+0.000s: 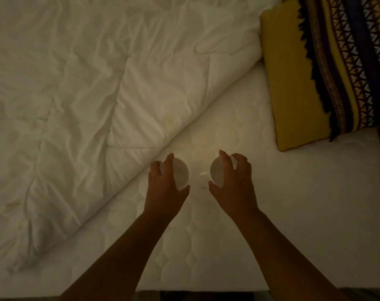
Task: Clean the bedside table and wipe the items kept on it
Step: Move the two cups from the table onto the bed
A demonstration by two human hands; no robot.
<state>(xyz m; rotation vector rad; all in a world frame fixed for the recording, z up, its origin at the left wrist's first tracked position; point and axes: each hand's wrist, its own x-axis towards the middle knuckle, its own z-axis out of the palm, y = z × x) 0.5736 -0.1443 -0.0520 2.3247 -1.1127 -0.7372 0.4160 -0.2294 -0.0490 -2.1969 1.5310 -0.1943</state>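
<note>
Two small white cups sit side by side on the white quilted mattress (228, 246). My left hand (163, 187) grips the left cup (181, 172) from above, fingers curled over its rim. My right hand (232, 183) grips the right cup (216, 171) the same way. A small handle shows between the two cups. Both forearms reach in from the bottom edge. The bedside table is not in view.
A crumpled white duvet (87, 94) covers the left and upper part of the bed, folded back along a diagonal. A yellow pillow (293, 83) with a dark patterned band lies at the upper right. The bed's near edge runs along the bottom.
</note>
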